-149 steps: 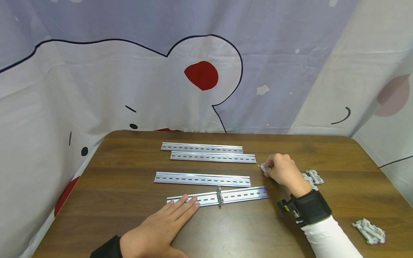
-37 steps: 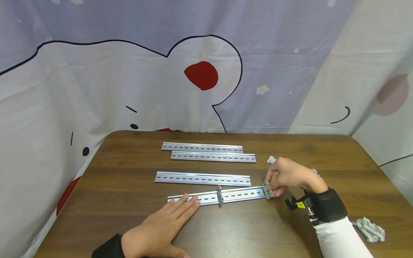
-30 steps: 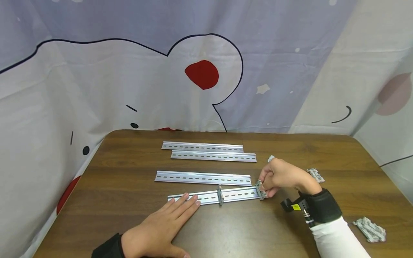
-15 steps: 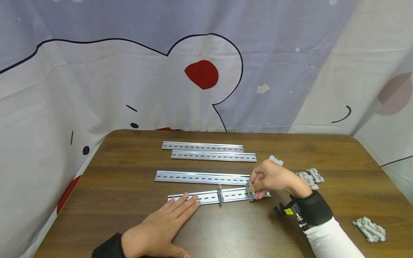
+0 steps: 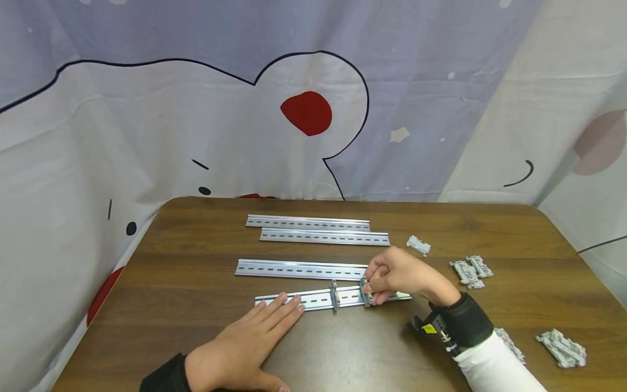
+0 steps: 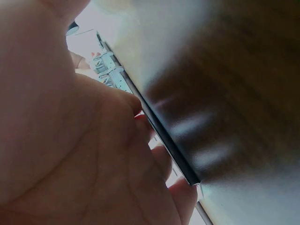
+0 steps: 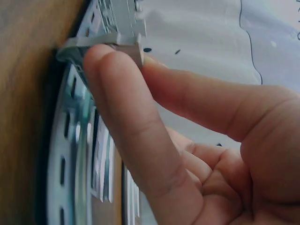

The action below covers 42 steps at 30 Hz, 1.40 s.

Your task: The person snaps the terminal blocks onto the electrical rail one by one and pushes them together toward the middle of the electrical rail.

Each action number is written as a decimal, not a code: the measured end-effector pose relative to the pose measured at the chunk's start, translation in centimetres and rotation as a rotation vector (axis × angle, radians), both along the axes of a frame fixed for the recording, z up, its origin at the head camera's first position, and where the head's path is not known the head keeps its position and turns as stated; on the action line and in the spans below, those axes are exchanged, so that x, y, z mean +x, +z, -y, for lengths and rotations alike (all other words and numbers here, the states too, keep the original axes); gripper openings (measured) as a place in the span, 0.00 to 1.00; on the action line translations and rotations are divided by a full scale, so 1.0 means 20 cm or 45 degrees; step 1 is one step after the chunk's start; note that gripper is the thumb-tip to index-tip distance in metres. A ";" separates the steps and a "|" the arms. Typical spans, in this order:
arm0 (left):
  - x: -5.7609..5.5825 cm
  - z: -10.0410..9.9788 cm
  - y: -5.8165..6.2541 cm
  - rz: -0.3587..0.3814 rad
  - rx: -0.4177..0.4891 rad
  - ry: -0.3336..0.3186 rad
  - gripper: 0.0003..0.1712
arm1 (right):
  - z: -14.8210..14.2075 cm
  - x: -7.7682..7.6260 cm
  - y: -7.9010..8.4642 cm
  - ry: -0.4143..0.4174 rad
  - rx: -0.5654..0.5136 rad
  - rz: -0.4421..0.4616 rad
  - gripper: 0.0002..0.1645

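Note:
A slotted metal DIN rail [image 5: 315,300] lies nearest the person, slightly slanted. My left hand [image 5: 235,345] rests on its left part with fingers extended, and in the left wrist view the palm [image 6: 79,140] covers much of the rail. One grey terminal block [image 5: 334,295] stands across the rail's middle. Just right of it, my right hand [image 5: 409,276] pinches a second terminal block [image 5: 366,292] between thumb and fingers. The right wrist view shows that held block [image 7: 72,49] seated across the rail, with a narrow gap to the other block [image 7: 124,18].
Three more DIN rails lie behind: one [image 5: 303,269] close by, and two [image 5: 306,222] [image 5: 323,236] touching farther back. Loose terminal blocks lie at right: one alone [image 5: 418,245], a small group [image 5: 470,270], and piles [image 5: 561,348] [image 5: 509,345] near the right sleeve. A printed curtain [image 5: 196,130] hangs behind the table.
My right hand took a terminal block from the table, brought it to the rail's right end and slid it left along the rail towards the first block. The left hand stayed put.

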<state>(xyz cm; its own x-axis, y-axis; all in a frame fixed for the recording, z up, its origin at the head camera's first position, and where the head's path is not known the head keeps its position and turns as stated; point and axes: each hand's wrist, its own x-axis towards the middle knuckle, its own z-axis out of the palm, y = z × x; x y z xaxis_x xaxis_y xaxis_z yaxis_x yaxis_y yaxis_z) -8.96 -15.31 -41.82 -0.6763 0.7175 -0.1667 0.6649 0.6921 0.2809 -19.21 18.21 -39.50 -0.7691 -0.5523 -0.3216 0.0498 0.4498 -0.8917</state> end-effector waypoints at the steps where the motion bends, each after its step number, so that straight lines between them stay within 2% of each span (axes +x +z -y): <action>1: 0.00 0.00 0.00 0.000 0.000 0.001 0.67 | 0.01 0.00 0.00 0.000 -0.008 0.003 0.14; 8: 0.00 0.00 -0.01 0.001 0.022 -0.005 0.67 | 0.03 0.00 -0.01 0.043 -0.013 0.013 0.16; 14: 0.00 0.00 -0.02 0.000 0.042 -0.005 0.67 | 0.02 0.01 0.00 0.100 -0.032 0.087 0.26; 18: 0.00 0.00 -0.01 -0.012 0.009 -0.005 0.67 | 0.02 0.01 -0.01 0.113 -0.064 0.108 0.30; 25: 0.00 -0.01 -0.01 -0.026 -0.016 -0.006 0.67 | 0.09 0.03 -0.05 0.083 -0.161 0.096 0.31; 31: 0.00 -0.01 0.00 -0.003 -0.018 -0.001 0.67 | 0.15 0.05 -0.07 0.048 -0.223 0.100 0.26; 35: -0.01 0.00 0.00 0.026 -0.016 0.000 0.67 | 0.17 0.05 -0.08 0.051 -0.231 0.093 0.26; 42: -0.01 0.00 -0.01 0.019 -0.003 -0.012 0.67 | 0.18 0.06 -0.07 0.059 -0.203 0.062 0.26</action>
